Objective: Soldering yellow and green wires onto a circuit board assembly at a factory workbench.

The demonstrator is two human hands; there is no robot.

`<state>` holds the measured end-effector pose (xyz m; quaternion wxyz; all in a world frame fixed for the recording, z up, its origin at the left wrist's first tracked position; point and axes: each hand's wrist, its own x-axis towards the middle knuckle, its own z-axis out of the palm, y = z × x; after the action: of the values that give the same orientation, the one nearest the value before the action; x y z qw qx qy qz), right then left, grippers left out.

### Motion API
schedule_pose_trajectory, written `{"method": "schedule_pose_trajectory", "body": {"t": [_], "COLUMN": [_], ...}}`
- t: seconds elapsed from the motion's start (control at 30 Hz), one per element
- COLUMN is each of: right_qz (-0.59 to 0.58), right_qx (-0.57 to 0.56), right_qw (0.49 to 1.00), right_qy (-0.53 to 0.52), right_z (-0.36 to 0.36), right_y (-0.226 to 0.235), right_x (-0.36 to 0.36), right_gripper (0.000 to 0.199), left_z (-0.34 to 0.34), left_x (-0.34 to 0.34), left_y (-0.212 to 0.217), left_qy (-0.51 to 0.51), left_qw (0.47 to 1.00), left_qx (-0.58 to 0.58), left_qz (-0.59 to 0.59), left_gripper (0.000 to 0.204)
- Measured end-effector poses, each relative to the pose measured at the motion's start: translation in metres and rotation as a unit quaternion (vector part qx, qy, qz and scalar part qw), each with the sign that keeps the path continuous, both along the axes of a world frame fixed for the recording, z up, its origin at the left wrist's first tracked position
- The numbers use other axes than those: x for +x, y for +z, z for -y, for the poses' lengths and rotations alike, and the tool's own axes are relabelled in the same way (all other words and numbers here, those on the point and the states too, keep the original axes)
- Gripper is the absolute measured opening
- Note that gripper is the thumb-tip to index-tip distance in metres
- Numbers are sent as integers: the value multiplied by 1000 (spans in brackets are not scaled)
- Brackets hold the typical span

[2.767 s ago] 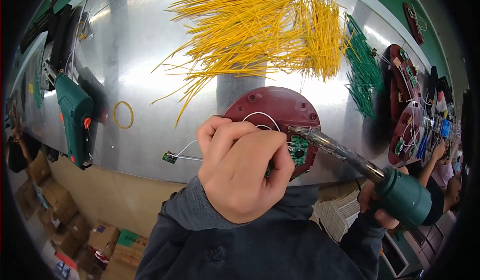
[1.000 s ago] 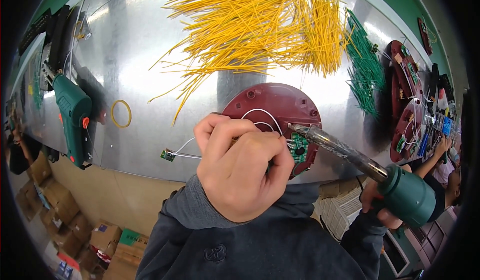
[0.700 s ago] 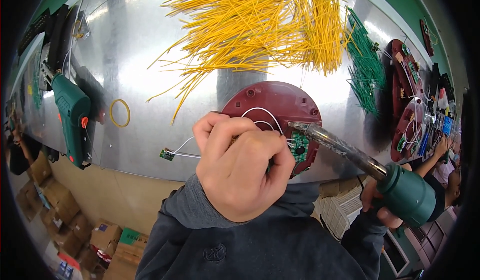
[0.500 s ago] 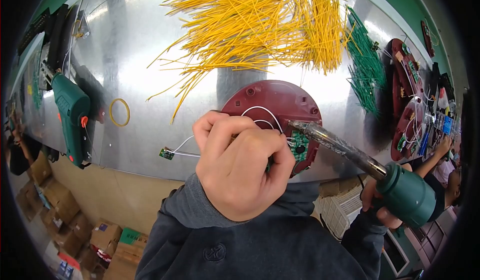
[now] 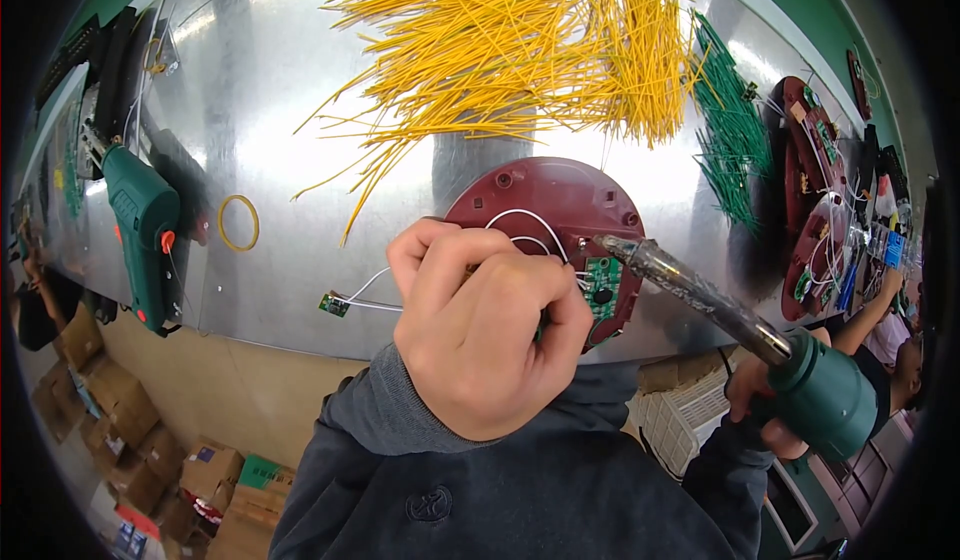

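A round dark red plastic housing point(image 5: 560, 182) lies near the table's front edge. My left hand point(image 5: 490, 335) rests over it with curled fingers, and whatever they pinch is hidden beneath them. White wires point(image 5: 530, 215) loop out above those fingers. A green circuit board point(image 5: 600, 288) sits inside the housing on its right side. Left of my hand, a small circuit board point(image 5: 334, 304) hangs on white wires. My right hand point(image 5: 765, 410) grips a green-handled soldering iron point(image 5: 720, 305). Its tip is just above the housing, close to a small metallic spot by the board.
A large pile of yellow wires point(image 5: 510, 50) covers the far middle, with green wires point(image 5: 735, 130) beside it. Another green soldering tool point(image 5: 145, 225) stands left, near a yellow ring point(image 5: 239, 223). More red housings point(image 5: 808, 250) lie right, near another person's arm point(image 5: 868, 315). Cardboard boxes point(image 5: 125, 400) sit below left.
The soldering iron's tip has drawn back slightly to the right and up, uncovering a small metallic spot on the housing. My left hand has barely moved.
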<state>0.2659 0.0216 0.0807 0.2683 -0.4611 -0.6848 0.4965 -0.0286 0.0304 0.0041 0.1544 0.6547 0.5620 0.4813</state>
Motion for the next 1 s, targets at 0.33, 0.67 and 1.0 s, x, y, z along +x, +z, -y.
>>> {"method": "schedule_pose_trajectory", "body": {"t": [0.33, 0.67, 1.0], "right_qz": [-224, -347, -450], "right_qx": [4, -152, -76], "right_qw": [972, 913, 880], "right_qy": [71, -149, -133], "right_z": [0, 15, 4], "right_y": [-28, -60, -73], "right_x": [6, -22, -26], "right_gripper": [41, 49, 43], "left_z": [1, 1, 2], "left_x": [4, 2, 6], "left_y": [-1, 0, 2], "left_qy": [24, 4, 31], "left_qw": [999, 1000, 999], "left_qx": [-11, -4, -34], "left_qz": [25, -11, 24], "left_gripper": [31, 30, 27]}}
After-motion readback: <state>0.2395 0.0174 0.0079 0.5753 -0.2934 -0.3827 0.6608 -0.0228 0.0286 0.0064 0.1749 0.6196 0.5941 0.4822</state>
